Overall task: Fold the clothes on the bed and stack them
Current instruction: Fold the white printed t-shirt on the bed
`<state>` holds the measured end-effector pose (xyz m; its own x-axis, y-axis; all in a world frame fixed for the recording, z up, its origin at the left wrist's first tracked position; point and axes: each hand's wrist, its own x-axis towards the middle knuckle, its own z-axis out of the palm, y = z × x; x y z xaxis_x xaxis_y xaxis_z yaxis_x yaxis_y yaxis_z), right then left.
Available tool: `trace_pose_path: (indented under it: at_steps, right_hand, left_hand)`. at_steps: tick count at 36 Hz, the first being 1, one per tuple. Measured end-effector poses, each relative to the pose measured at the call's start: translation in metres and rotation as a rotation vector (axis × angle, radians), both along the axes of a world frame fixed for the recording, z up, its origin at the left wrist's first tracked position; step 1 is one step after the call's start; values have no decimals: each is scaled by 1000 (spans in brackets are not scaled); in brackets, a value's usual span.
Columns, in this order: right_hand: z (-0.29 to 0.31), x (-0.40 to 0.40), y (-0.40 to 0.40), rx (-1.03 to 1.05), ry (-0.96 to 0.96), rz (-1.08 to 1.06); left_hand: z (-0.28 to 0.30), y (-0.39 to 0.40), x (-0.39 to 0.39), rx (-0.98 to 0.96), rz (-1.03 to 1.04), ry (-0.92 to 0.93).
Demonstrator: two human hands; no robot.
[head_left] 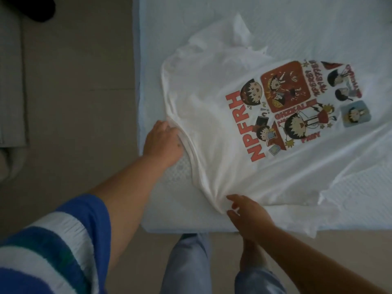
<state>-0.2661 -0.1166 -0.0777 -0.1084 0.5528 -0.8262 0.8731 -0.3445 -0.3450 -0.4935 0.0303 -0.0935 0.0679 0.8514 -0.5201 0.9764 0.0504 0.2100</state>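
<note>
A white T-shirt (212, 115) with a colourful cartoon print and red letters lies spread across the white bed (297, 22), print side up. My left hand (162, 141) grips the shirt's edge near the bed's left side, with cloth bunched under its fingers. My right hand (246, 211) pinches a gathered fold of the same shirt at the near edge of the bed. The cloth is pulled into creases between the two hands. The far part of the shirt is crumpled.
The bed's near edge (191, 229) and left edge border a beige floor (74, 92). My legs in light jeans (186, 266) stand against the bed. A grey piece of furniture (10, 92) sits at the far left.
</note>
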Motion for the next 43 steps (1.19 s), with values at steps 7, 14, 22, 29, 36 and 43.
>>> trace_pose_path:
  at_steps: [7, 14, 22, 29, 36, 43]
  right_hand:
    - [19, 81, -6, 121, -199, -173]
    - [14, 160, -26, 109, -368, -398]
    - [-16, 205, -30, 71, -238, -599]
    - [-34, 212, -18, 234, -373, -210]
    - [-24, 218, -45, 168, -107, -441]
    - [-38, 217, -88, 9, -70, -667]
  left_hand:
    - [11, -92, 56, -233, 522, -171]
    - [1, -165, 112, -425, 1111, -409]
    - [-15, -188, 169, -456, 1685, -771]
    - [-30, -203, 193, -429, 1849, -933]
    - [-28, -219, 189, -218, 1830, -850]
    - [-26, -228, 198, -487, 1756, -913]
